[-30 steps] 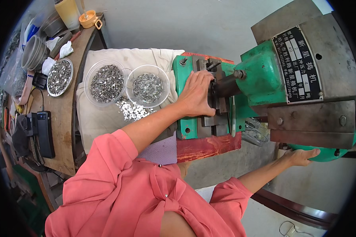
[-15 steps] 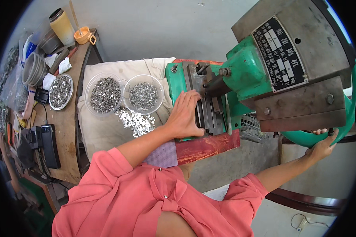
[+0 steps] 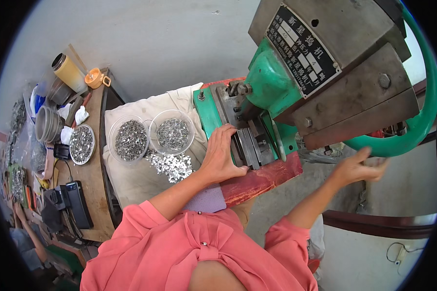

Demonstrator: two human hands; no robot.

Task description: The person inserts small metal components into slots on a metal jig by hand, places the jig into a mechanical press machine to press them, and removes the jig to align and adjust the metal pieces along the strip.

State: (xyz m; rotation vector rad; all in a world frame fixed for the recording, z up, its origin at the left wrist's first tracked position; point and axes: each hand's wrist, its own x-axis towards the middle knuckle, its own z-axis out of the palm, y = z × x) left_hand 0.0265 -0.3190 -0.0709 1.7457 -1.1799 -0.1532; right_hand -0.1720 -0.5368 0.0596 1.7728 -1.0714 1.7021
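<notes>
My left hand (image 3: 221,155) rests along the left side of the metal die (image 3: 249,148) on a green hand press (image 3: 272,80). Its fingers stretch toward the die's far end, while the thumb lies spread at the near end; any small piece under the fingertips is hidden. Off to the right, my right hand (image 3: 361,169) hangs in the air, smeared by motion, just below the green handwheel (image 3: 398,143) and apart from it. Its thumb stands away from the fingers and nothing shows in it.
Two clear tubs of small metal parts, a left tub (image 3: 131,140) and a right tub (image 3: 172,133), stand on beige cloth beside loose silvery pieces (image 3: 174,167). A wooden table (image 3: 99,194) at left carries a metal-filled dish (image 3: 82,144), a black phone-like device (image 3: 79,203) and a yellow flask (image 3: 69,72).
My right hand has come off the handwheel and moved left, toward me. The handwheel appears turned. My left hand stays at the die, and the whole view has shifted.
</notes>
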